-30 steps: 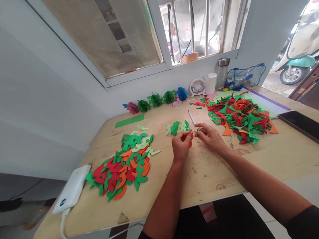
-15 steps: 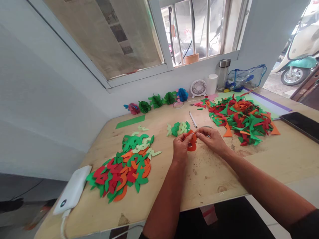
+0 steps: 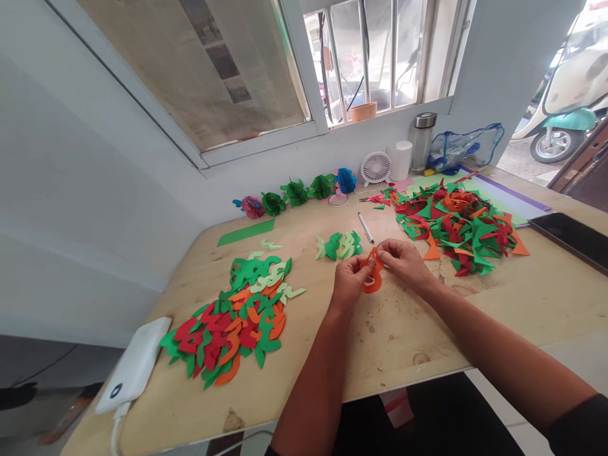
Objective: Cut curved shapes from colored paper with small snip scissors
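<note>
Between both hands is an orange paper piece (image 3: 373, 283) with a cut-out opening, held just above the wooden table (image 3: 304, 354). My left hand (image 3: 350, 280) pinches its left side, fingers closed. The fingertips of my right hand (image 3: 402, 261) are closed on its upper right edge. Just behind the hands lie green and pale green cut paper shapes (image 3: 334, 245). A white pen (image 3: 365, 227) rests beyond them. On the left is a heap of green, red and orange cut shapes (image 3: 237, 323).
Paper scraps (image 3: 458, 221) are piled at the right, near a black phone (image 3: 572, 239). Paper ornaments (image 3: 295, 192), a small fan (image 3: 376, 168) and a glass bottle (image 3: 422, 142) line the wall. A white power bank (image 3: 135, 366) sits at the left edge.
The orange piece has turned between my fingers and its opening now faces more toward the camera. My left hand has shifted slightly right. The whole view has moved a little.
</note>
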`<state>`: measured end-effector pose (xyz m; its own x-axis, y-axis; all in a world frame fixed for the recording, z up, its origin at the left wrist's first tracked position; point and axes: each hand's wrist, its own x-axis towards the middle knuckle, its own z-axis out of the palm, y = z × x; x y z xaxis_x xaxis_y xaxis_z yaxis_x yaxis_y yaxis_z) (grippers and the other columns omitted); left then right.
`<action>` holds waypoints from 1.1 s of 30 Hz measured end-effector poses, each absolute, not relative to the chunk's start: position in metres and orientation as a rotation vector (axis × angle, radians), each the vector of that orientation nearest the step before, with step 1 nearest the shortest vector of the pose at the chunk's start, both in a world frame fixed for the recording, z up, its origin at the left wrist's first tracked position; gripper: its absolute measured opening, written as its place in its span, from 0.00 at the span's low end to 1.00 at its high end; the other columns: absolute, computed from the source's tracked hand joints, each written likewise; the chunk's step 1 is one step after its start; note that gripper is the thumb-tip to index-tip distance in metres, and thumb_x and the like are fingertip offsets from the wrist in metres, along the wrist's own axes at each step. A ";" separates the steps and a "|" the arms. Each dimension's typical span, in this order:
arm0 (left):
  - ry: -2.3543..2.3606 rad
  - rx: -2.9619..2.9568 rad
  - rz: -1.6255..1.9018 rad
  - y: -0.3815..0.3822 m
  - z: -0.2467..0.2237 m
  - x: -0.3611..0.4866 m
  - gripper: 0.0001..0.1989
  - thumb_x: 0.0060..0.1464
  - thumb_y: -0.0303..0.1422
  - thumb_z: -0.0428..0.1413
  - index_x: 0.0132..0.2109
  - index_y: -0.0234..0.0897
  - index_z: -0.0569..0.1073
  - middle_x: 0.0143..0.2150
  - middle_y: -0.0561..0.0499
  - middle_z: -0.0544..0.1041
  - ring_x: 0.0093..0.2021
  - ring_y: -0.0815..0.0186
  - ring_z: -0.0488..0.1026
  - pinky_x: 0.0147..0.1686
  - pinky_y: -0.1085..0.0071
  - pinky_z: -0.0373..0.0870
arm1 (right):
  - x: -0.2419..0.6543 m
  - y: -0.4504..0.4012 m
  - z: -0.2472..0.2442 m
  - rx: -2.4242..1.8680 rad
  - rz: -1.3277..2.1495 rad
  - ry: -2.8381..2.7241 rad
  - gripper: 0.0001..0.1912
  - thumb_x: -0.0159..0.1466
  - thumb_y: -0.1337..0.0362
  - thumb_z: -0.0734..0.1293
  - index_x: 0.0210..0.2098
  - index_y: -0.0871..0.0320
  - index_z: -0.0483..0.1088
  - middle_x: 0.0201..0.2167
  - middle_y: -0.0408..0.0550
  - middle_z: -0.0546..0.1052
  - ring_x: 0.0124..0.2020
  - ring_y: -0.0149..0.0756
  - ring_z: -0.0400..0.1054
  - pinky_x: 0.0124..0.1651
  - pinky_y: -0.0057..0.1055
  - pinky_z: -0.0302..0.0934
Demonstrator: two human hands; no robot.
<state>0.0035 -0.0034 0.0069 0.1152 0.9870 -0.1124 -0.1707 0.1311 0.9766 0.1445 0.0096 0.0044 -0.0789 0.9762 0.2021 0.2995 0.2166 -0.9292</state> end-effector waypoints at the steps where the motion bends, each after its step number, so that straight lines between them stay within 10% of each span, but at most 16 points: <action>1: 1.060 1.035 1.105 -0.003 0.007 0.003 0.17 0.35 0.42 0.65 0.23 0.33 0.72 0.18 0.53 0.70 0.19 0.74 0.64 0.22 0.76 0.62 | 0.145 0.010 0.005 -1.236 0.940 -1.546 0.10 0.56 0.60 0.61 0.23 0.59 0.65 0.19 0.39 0.64 0.22 0.27 0.54 0.26 0.26 0.50; 17: 1.001 0.641 1.230 0.003 -0.006 -0.002 0.17 0.37 0.37 0.64 0.34 0.33 0.71 0.24 0.52 0.75 0.20 0.73 0.69 0.22 0.76 0.62 | 0.165 0.026 -0.009 -1.776 0.151 -1.976 0.10 0.59 0.63 0.61 0.32 0.56 0.74 0.34 0.48 0.79 0.38 0.42 0.67 0.38 0.34 0.52; 33: 1.059 0.720 1.132 0.001 -0.009 0.004 0.16 0.37 0.35 0.61 0.35 0.33 0.70 0.23 0.52 0.75 0.19 0.72 0.69 0.21 0.75 0.62 | 0.163 0.029 -0.013 -1.782 0.335 -1.948 0.14 0.56 0.66 0.63 0.40 0.53 0.75 0.28 0.45 0.79 0.37 0.40 0.68 0.37 0.33 0.52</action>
<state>0.0038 0.0015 -0.0087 0.0640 0.9529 -0.2965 -0.3586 0.2993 0.8842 0.1629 0.0287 -0.0135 -0.0410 0.9829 0.1793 0.8666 0.1243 -0.4833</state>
